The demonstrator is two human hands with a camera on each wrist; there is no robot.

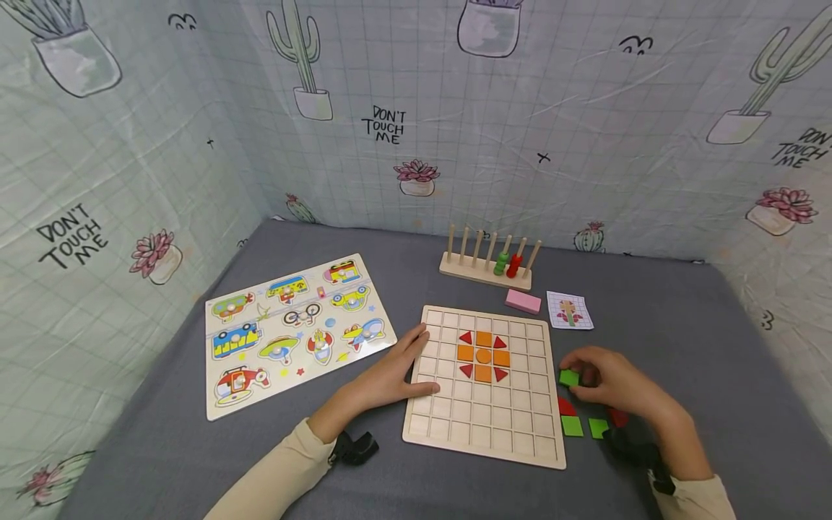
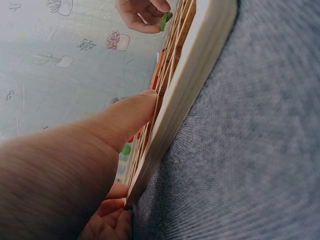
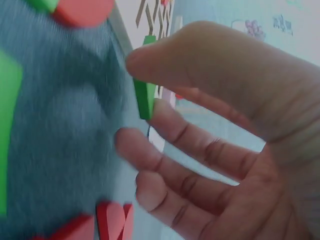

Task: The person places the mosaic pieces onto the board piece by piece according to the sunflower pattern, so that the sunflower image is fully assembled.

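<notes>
My left hand (image 1: 390,372) rests at the left edge of a wooden grid board (image 1: 448,426), its thumb (image 2: 135,110) lying on the top face and its other fingers at the board's side. On the board, orange squares (image 1: 484,339) surround an orange round piece (image 1: 484,356), with red triangles (image 1: 466,370) at the corners. Just off the board's right edge, my right hand (image 1: 611,375) pinches a green square tile (image 3: 144,97) between thumb and finger, raised above the cloth. Green squares (image 1: 572,426) and red pieces (image 1: 567,406) lie below that hand, some partly hidden by it.
A vehicle peg puzzle (image 1: 299,336) lies to the left. Behind the board stand a wooden peg rack (image 1: 484,272) with green and red beads, a pink block (image 1: 523,301) and a pattern card (image 1: 569,310). Printed cloth walls enclose the grey table (image 1: 162,448).
</notes>
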